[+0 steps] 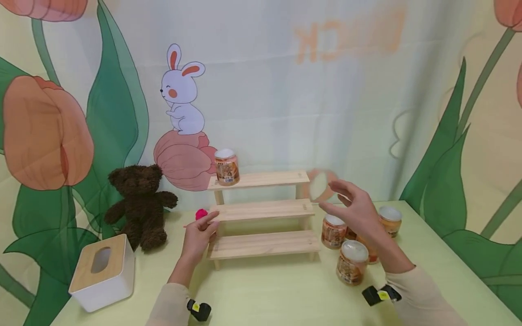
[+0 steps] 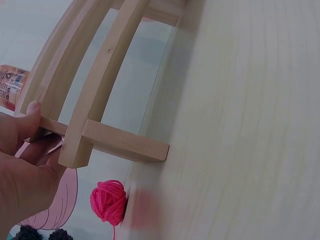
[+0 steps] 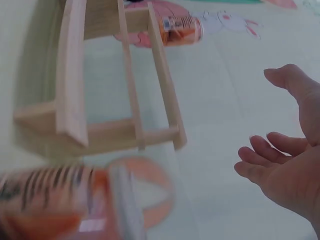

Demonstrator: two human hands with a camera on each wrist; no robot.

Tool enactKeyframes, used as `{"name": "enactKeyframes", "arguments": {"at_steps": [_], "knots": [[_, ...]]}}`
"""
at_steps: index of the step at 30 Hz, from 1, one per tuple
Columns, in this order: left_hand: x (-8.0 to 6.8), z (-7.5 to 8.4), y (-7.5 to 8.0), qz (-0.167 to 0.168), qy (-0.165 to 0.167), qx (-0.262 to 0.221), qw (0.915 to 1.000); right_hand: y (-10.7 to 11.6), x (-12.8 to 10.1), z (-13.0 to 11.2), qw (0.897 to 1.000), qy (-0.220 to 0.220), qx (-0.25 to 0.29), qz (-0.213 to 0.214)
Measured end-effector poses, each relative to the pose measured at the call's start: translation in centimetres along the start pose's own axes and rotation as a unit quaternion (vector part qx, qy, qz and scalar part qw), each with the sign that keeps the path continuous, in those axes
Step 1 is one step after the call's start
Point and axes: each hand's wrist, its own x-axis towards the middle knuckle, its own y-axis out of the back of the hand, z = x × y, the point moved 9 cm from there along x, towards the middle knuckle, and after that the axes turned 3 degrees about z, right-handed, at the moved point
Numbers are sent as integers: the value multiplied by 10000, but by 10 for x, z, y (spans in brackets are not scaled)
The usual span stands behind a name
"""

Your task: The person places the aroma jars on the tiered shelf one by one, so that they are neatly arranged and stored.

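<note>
Here in the head view, the wooden shelf (image 1: pixel 265 244) stands mid-table, its long axis running left to right, three tiers stepping down toward the near side. A lone jar (image 1: pixel 227 168) sits upright at the left end of the top tier, pale lid up! Over on the right, the clustered jars (image 1: pixel 351 265) stand with their axes vertical too, but the right forearm covers part of the group, so the full count cannot be told. Above them hangs the right hand (image 1: pixel 359 210), thumb and fingers well parted, holding nothing. The left hand (image 1: pixel 199 237) is at the shelf's left end, just beside the pink yarn ball (image 1: pixel 201 214).

Across to the left wrist view: thumb on one side, fingers curled behind, the left hand grips the shelf's end frame, fingertips partly hidden by wood. The lone jar is cut off by the picture's edge.

And the right wrist view: the right hand, cut off at the wrist, has a wide gap between thumb and fingers. A blurred jar (image 3: pixel 60 205) looms close, cropped, its print unreadable.
</note>
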Motion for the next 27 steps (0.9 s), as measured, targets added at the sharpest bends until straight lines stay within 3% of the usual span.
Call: {"name": "enactKeyframes", "arguments": {"at_steps": [9,13,21,27], "knots": [[1,2,3,-17,-9,60,10000,85,-31,51,9911,-251,-870,973],[1,2,4,21,14,42,10000,112,-37,74,9859,-461,-1038,1230],[0,0,-1,-17,-4,-82,10000,133,-43,127,9766,-934,-1410,1330],[-1,-1,1,44,-50,-115,9999,132,-47,174,9713,-1542,-1352,1204]]}}
